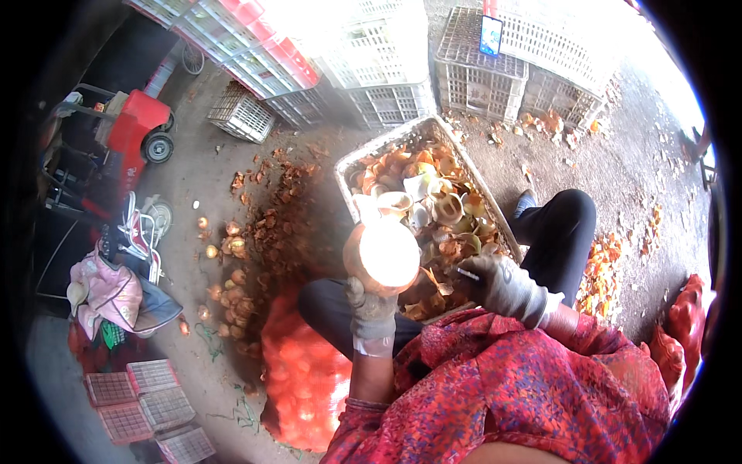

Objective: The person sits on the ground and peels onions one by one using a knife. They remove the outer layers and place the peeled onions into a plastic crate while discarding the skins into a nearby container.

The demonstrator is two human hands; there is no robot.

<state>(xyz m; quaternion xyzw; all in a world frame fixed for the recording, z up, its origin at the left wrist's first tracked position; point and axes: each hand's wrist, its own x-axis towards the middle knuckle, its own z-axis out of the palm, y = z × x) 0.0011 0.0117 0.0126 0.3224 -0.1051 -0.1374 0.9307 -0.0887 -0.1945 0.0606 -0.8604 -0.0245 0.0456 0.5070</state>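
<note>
My left hand (371,304), in a dirty grey knit glove, holds up a large onion (379,261) whose face is washed out by glare. To its right my right hand (493,284), gloved the same way, is closed around a small tool (467,273); only a short pale piece of it shows, and its kind cannot be told. A strip of brown onion skin (437,282) lies or hangs between the hands. Beyond them a plastic crate (478,174) holds onion skins and cut onion pieces (449,209). My fingertips are partly hidden.
A red mesh sack of onions (301,371) stands by my left knee. Loose onions (235,298) and dry skins (284,226) lie on the floor at left. Stacked crates (382,75) rise ahead; a phone (490,36) stands on one. A red vehicle (130,133) is at far left, red sacks (666,354) at right.
</note>
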